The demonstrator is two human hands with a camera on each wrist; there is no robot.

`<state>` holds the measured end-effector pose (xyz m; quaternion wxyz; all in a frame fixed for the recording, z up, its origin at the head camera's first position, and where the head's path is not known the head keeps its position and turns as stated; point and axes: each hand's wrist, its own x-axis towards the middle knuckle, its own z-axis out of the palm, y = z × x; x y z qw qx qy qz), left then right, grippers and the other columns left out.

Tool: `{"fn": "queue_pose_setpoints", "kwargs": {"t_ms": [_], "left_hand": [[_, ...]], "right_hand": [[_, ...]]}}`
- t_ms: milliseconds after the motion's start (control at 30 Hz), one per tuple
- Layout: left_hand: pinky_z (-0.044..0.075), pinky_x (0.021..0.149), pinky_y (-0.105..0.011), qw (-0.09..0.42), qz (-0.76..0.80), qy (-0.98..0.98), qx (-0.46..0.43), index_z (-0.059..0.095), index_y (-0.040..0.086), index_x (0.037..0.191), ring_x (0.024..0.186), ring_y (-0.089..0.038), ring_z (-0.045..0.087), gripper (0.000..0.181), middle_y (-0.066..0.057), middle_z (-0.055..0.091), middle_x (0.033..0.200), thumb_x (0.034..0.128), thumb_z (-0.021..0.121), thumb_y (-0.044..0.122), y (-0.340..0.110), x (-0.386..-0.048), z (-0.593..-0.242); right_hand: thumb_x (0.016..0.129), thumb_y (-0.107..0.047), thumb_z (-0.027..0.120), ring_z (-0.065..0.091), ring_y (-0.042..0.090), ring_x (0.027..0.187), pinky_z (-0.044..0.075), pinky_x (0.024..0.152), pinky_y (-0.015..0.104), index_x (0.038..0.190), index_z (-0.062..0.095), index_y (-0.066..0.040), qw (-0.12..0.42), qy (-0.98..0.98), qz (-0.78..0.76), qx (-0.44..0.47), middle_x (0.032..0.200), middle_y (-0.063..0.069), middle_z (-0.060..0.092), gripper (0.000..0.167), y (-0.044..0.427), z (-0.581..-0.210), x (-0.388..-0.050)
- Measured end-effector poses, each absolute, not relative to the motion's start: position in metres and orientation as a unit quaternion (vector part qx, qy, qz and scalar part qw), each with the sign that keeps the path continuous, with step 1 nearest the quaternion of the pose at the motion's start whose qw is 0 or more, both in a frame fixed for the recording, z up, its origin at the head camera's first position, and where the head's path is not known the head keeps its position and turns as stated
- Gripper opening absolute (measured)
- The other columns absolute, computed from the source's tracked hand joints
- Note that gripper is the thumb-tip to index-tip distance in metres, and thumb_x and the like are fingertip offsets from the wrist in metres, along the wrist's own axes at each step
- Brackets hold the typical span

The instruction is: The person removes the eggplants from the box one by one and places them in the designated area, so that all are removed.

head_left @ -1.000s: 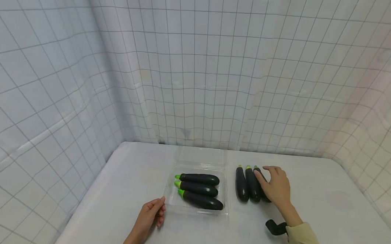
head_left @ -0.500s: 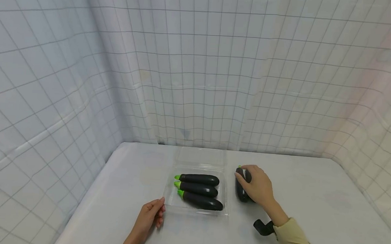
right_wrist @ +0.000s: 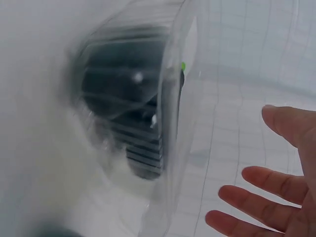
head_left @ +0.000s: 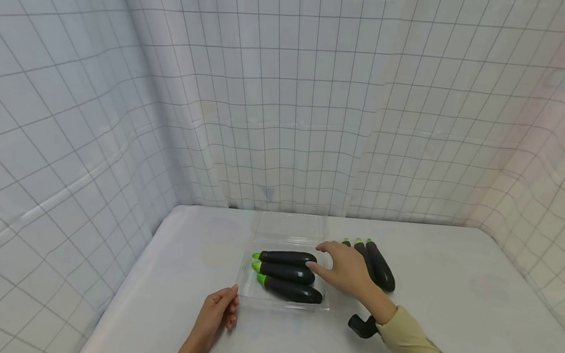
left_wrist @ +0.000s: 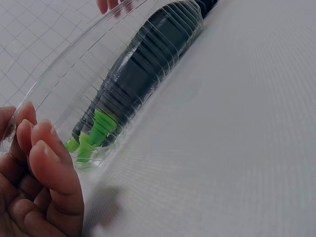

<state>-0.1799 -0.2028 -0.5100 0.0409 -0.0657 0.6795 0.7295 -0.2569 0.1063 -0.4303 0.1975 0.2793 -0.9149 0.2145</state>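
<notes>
Three dark eggplants point(head_left: 288, 274) with green stems lie side by side in an open clear plastic clamshell box point(head_left: 282, 304), stems to the left. At the box's front left corner my left hand point(head_left: 218, 313) pinches the rim, which shows closer in the left wrist view between thumb and fingers point(left_wrist: 54, 168). Over the box's right edge hovers my right hand point(head_left: 347, 268), its thumb and fingers spread with nothing between them. The right wrist view shows that hand point(right_wrist: 276, 182) apart from the box wall point(right_wrist: 170, 128). Three more eggplants point(head_left: 380, 267) lie on the table, partly hidden by the right hand.
The box's clear lid point(head_left: 289, 226) lies folded back toward the rear edge of the white table point(head_left: 448, 313). Grid-patterned white curtains point(head_left: 295, 118) hang behind and at both sides. A black wrist-worn device point(head_left: 363, 326) juts out beside the right forearm.
My right hand has moved left, from over the loose eggplants on the table to the box's right edge, carrying nothing. The left hand and the eggplants look unmoved.
</notes>
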Motion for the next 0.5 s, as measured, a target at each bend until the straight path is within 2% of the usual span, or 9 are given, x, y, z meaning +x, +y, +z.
{"fn": "queue_pose_setpoints", "kwargs": {"t_ms": [267,500], "left_hand": [[0.041,0.042,-0.023,0.040,0.729,0.680,-0.068,0.054,-0.001,0.080,0.048,-0.013,0.045,0.040,-0.003,0.046,0.065,0.0964,0.055,0.036,-0.203,-0.181,-0.510],[0.040,0.041,-0.022,0.037,0.732,0.677,-0.066,0.054,-0.001,0.080,0.048,-0.013,0.045,0.039,-0.003,0.046,0.065,0.0960,0.056,0.035,-0.202,-0.179,-0.509]], "right_hand": [[0.084,-0.049,0.067,0.060,0.011,0.073,0.048,0.060,0.026,0.096,0.068,-0.013,0.129,-0.912,0.176,0.346,0.088,-0.002,0.066,0.038,0.084,-0.432,-0.256],[0.082,-0.050,0.069,0.054,0.009,0.066,0.044,0.055,0.026,0.087,0.067,-0.014,0.061,-0.919,0.158,0.357,0.080,-0.004,0.060,0.036,0.069,-0.434,-0.253]]}}
